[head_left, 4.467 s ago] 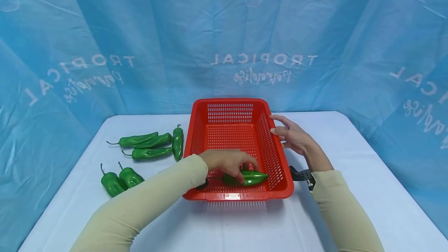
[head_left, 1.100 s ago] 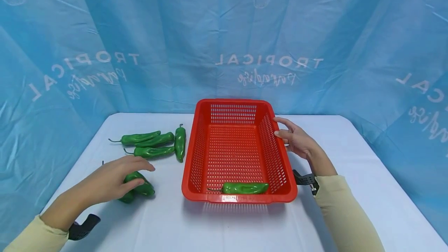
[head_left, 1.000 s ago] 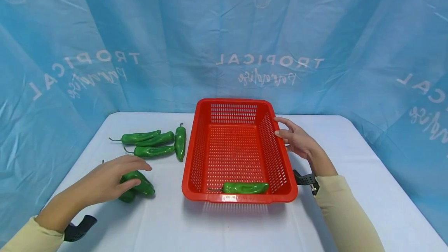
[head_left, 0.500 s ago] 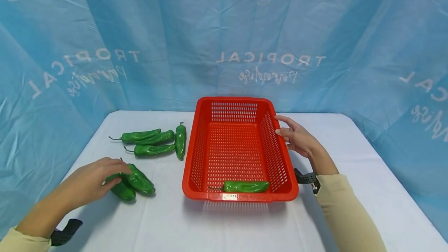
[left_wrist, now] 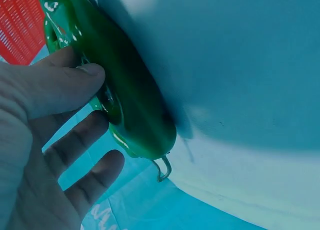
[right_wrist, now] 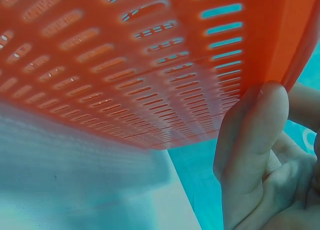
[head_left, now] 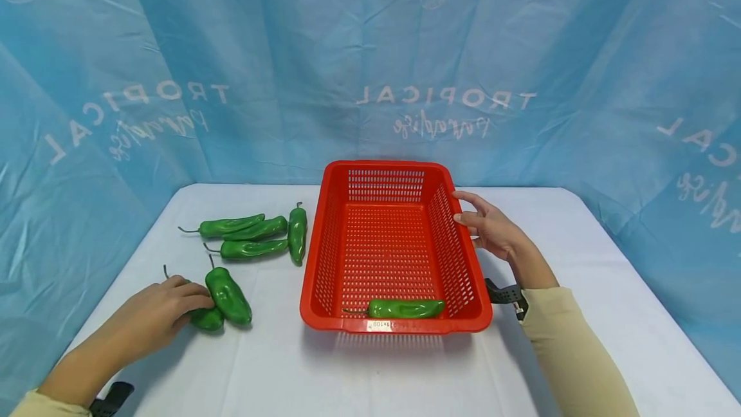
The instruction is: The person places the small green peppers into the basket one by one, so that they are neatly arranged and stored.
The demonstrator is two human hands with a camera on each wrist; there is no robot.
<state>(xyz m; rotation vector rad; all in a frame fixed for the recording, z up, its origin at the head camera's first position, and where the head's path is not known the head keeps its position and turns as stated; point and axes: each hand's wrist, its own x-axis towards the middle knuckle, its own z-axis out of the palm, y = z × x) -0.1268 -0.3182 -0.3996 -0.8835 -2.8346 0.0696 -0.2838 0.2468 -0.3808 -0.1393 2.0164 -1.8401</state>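
At the left front of the table, my left hand [head_left: 164, 314] pinches a green pepper [head_left: 205, 319] between thumb and fingers, covering much of it. In the left wrist view the thumb lies along that glossy pepper [left_wrist: 135, 90], whose thin stem points away. A second green pepper [head_left: 228, 296] lies just right of the hand. My right hand [head_left: 489, 224] grips the right rim of a red plastic basket [head_left: 483, 314], the thumb on the outer wall below the lip in the right wrist view. Inside the basket, along its front side, lies one long green pepper [head_left: 405, 308].
Behind the left hand, several long green peppers [head_left: 255, 250] lie grouped, one of them upright in view beside the basket's left wall. A white cloth [head_left: 376, 378] covers the table, and a blue printed curtain [head_left: 370, 50] hangs around its back and sides.
My left hand let go of a pepper in the basket, moved left to the front pair, then shifted further left and took hold of the left one. The right hand stays at the rim.
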